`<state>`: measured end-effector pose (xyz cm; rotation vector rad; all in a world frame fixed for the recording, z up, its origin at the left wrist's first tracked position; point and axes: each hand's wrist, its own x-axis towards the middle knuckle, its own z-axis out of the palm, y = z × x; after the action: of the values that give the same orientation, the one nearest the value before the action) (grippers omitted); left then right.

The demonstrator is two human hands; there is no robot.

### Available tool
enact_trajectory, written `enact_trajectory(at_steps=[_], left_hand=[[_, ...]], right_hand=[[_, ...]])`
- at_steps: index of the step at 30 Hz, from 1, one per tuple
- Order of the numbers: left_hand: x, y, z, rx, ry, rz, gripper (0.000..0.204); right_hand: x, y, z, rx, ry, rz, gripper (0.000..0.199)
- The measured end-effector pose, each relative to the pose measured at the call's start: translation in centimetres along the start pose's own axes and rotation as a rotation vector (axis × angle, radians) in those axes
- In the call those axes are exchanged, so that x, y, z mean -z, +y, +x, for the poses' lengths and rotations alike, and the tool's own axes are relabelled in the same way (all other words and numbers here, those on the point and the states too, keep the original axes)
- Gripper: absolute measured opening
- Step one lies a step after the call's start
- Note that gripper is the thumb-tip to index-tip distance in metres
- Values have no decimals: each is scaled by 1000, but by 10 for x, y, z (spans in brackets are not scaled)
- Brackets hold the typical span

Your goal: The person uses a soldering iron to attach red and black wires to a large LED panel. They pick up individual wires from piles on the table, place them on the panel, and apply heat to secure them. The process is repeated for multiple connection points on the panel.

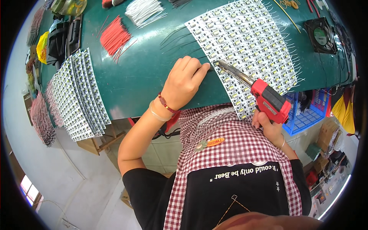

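Observation:
My left hand (186, 78) is closed in a pinch at the left edge of a white sheet of small circuit boards (245, 42). A thin black wire seems to be between its fingertips, though the fingers mostly hide it. Several black wires (180, 45) stick out from that edge farther up. In my right hand (270, 128) is a red and black soldering gun (270, 100), held at its handle end. Its metal tip touches or nearly touches the sheet's edge, right beside my left fingertips. The sheet's near corner reaches past the table edge over my checked apron (234, 149).
Red wires (115, 35) and white wires (143, 12) lie in bundles on the green table (130, 80). Stacked board sheets (78, 96) overhang the left edge. A black fan (320, 35) stands at the right, with a blue crate (306, 111) below the table.

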<state>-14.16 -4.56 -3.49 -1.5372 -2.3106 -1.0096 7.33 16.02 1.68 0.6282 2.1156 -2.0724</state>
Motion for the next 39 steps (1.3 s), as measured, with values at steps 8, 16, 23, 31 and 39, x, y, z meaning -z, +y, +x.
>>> enact_trajectory(at_steps=[8, 16, 23, 31, 39], left_hand=[[-1, 0, -1, 10, -5, -19, 28], [0, -1, 0, 5, -17, -27, 27], [-1, 0, -1, -1, -17, -6, 24], [-1, 0, 0, -11, -13, 1, 25], [-1, 0, -1, -17, -11, 5, 24]], right_hand=[[-1, -6, 1, -34, -4, -81, 38], [0, 9, -5, 84, 25, -137, 38], [1, -1, -3, -13, -14, -49, 38], [3, 16, -6, 35, 29, -220, 29], [0, 2, -3, 27, 8, -130, 33]])
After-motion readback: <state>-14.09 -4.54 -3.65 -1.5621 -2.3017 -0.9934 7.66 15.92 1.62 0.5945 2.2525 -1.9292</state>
